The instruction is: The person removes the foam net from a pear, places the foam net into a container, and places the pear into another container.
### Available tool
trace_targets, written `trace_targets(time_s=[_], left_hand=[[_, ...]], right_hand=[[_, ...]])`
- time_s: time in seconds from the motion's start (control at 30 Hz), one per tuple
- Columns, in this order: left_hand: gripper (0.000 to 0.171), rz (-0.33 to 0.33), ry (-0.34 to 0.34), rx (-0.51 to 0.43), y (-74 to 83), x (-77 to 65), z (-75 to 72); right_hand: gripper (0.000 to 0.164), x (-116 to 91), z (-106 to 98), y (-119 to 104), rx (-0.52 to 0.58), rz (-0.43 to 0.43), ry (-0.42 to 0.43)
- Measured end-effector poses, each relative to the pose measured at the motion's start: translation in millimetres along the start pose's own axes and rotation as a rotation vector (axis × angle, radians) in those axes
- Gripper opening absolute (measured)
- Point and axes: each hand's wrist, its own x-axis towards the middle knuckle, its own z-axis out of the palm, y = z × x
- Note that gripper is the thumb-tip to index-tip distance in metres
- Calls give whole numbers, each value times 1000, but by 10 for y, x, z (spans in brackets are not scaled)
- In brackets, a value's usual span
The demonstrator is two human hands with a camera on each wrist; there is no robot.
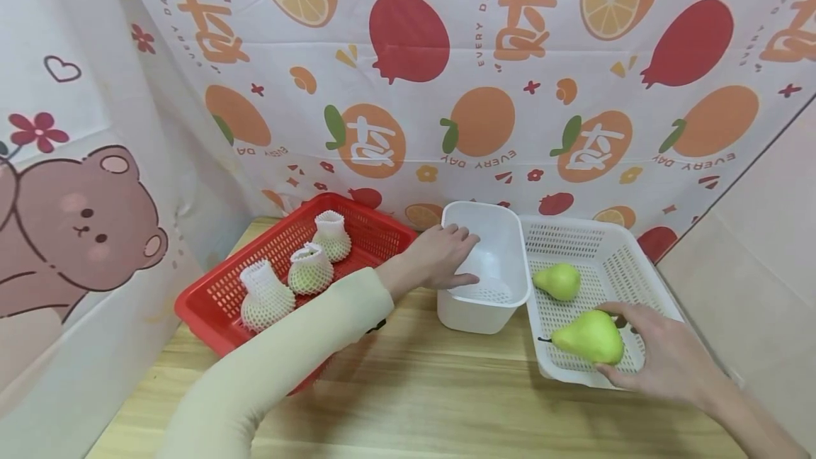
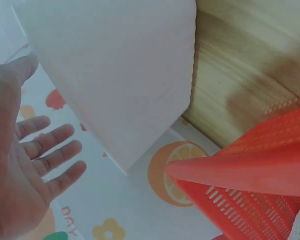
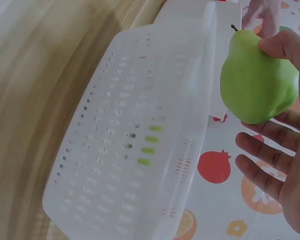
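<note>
My right hand (image 1: 666,349) grips a green pear (image 1: 593,337) between thumb and fingers, above the white perforated basket (image 1: 550,367). The right wrist view shows the same pear (image 3: 255,75) held by its wide body, its dark stem pointing away from the palm. Another green pear (image 1: 561,282) lies inside that basket. My left hand (image 1: 440,257) is over the left rim of a deep white bin (image 1: 474,317), fingers extended and holding nothing. In the left wrist view the hand (image 2: 30,165) shows spread fingers beside the bin's wall (image 2: 115,75).
A red basket (image 1: 210,303) on the left holds several pears in white foam net sleeves (image 1: 266,296); my left forearm crosses over its near side. Everything stands on a wooden table (image 1: 433,395), against a fruit-print cloth (image 1: 414,126) at the back.
</note>
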Motion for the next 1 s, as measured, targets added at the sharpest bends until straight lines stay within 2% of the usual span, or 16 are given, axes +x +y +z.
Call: trace_targets(time_s=[0.33, 0.5, 0.63, 0.8, 1.0], left_hand=[[80, 10, 131, 30, 125, -414, -47], [86, -8, 165, 33, 167, -601, -21], [89, -21, 190, 16, 202, -746, 20], [91, -3, 249, 32, 258, -940, 110], [93, 1, 270, 34, 351, -1144, 212]], right_hand=[[84, 135, -35, 149, -25, -12, -69], [85, 181, -24, 225, -35, -23, -78], [85, 216, -13, 290, -36, -26, -90], [85, 257, 21, 374, -52, -49, -93], [85, 328, 66, 460, -89, -90, -121]])
